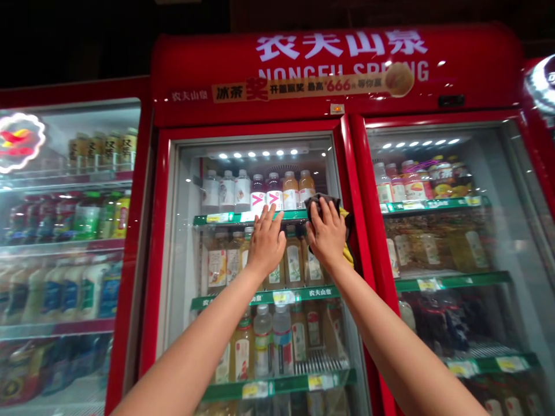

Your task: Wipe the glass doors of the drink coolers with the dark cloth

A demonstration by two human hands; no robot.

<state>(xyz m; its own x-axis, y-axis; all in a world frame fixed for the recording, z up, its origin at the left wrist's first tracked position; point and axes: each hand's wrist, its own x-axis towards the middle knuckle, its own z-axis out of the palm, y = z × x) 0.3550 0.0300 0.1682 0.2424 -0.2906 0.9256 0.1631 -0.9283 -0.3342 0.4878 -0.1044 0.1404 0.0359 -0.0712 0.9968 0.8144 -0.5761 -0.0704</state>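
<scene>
At the far left I saw a red-framed cooler (128,254), its shelves filled with bottles and other drinks. Beside it stood a wider red cabinet (195,66) with two glazed doors. Behind its left glass door (184,231), white-labelled bottles (226,192) stood toward the left end of the top shelf (199,220), with dark purple bottles (265,193) and orange ones (297,190) following rightward.

In front of that shelf's middle, the person's left hand (265,242) was held up to the glass, bare, its fingers extended and slightly apart; I could not tell whether the whole palm touched. Farther right, the right hand (327,231) lay flat over a dark-and-yellow cloth (308,203), fingers stretched out, keeping it against the glass. The cloth was beside the door's right edge, level with the top shelf's front edge.

Past the red frame, the right door (359,167) looked closed, with pinkish bottles (410,180) on its upper shelf.
</scene>
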